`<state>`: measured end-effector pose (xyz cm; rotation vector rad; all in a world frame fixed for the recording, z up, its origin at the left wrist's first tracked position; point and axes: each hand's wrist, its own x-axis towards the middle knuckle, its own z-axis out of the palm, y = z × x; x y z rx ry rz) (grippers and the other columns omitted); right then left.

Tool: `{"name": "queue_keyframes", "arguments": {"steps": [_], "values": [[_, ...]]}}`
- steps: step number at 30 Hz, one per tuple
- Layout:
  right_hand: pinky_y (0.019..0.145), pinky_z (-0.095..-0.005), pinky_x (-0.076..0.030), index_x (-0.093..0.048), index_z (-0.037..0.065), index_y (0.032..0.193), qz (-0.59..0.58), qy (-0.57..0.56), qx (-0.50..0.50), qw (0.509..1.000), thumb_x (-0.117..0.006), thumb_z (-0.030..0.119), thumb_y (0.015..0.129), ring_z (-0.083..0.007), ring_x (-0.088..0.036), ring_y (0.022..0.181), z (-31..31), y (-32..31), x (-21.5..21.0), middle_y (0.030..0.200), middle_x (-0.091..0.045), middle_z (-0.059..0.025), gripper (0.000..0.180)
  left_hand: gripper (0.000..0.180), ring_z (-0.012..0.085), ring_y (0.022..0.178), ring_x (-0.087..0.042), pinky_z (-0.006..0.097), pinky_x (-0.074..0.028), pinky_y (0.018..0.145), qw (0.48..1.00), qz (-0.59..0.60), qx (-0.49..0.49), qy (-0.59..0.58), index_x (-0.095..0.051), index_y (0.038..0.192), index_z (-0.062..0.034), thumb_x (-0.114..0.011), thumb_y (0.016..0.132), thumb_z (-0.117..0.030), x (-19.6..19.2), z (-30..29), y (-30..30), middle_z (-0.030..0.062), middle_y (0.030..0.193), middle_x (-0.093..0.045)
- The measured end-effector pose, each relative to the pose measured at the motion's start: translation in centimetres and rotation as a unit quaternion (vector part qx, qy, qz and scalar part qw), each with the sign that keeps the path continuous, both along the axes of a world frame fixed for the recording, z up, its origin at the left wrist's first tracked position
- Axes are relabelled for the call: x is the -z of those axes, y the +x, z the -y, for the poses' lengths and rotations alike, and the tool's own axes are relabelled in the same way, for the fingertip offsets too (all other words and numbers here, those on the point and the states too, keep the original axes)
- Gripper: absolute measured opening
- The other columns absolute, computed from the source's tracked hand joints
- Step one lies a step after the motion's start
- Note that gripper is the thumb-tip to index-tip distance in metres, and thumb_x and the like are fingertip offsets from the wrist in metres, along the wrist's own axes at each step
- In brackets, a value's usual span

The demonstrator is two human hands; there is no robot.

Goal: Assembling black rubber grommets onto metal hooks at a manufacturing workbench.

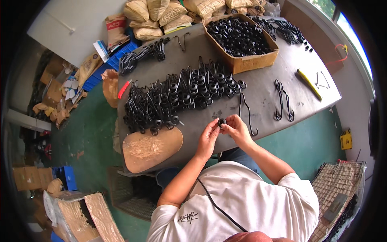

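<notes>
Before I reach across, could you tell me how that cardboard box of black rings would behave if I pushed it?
The cardboard box looks nearly full of black rings, so probably heavy; it should slide rather than tip, being low and wide. Its cardboard walls may flex.

Workshop corner, green floor, daylight from the right.

I see a grey counter [258,97] on a green floor [88,133]; stuffed sacks [161,14] piled far behind it, a blue crate [121,54] and cardboard scraps [56,101] at left, a window [350,32] far right, a wire cage [338,181] near right.
</notes>
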<state>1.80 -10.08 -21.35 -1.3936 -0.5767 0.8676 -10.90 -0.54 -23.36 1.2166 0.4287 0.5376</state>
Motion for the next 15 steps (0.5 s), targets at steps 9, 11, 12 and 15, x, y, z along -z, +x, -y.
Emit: {"name": "queue_keyframes", "arguments": {"steps": [9, 11, 12, 15], "values": [[0.069, -0.0351, -0.051, -0.06, 0.004, 0.105, 0.32, -0.068, 0.042, 0.944, -0.074, 0.02, 0.086, -0.0226, -0.062, 0.08, 3.0, 0.1, 0.1, 0.091, -0.061, -0.0103, 0.029, 0.028, 0.0135, 0.103, -0.06, 0.03, -0.045, 0.099, 0.978, 0.042, 0.012, -0.204, -0.055, 0.126, -0.0076, -0.056, 0.1, -0.018, 0.9, 0.1, -0.9, 0.0038, 0.113, -0.063], [0.084, -0.0424, -0.043, -0.057, 0.01, 0.121, 0.589, -0.172, 0.152, 0.775, -0.076, 0.025, 0.077, -0.03, -0.055, 0.098, 3.8, 2.4, 0.5, 0.105, -0.058, -0.0107, 0.05, 0.026, 0.015, 0.101, -0.061, 0.032, -0.046, 0.1, 0.956, 0.054, -0.015, -0.289, -0.056, 0.123, -0.0092, -0.057, 0.1, -0.018, 0.8, -0.7, -1.3, 0.0053, 0.112, -0.063], [0.089, -0.0419, -0.041, -0.051, 0.01, 0.131, 0.584, -0.238, 0.13, 0.765, -0.075, 0.027, 0.078, -0.0288, -0.053, 0.104, 4.5, 3.6, 0.8, 0.109, -0.057, -0.0099, 0.061, 0.024, 0.016, 0.099, -0.062, 0.033, -0.047, 0.099, 0.94, 0.075, -0.011, -0.331, -0.056, 0.122, -0.0101, -0.057, 0.099, -0.018, 0.8, -1.0, -1.4, 0.007, 0.111, -0.064], [0.088, -0.0416, -0.042, -0.045, 0.009, 0.14, 0.567, -0.307, 0.092, 0.759, -0.071, 0.023, 0.081, -0.0306, -0.055, 0.102, 5.9, 5.7, 2.8, 0.107, -0.059, -0.0103, 0.066, 0.024, 0.018, 0.097, -0.063, 0.037, -0.05, 0.098, 0.92, 0.09, -0.013, -0.38, -0.056, 0.121, -0.0114, -0.057, 0.098, -0.017, 0.4, -1.5, -1.6, 0.0095, 0.107, -0.065]]}}
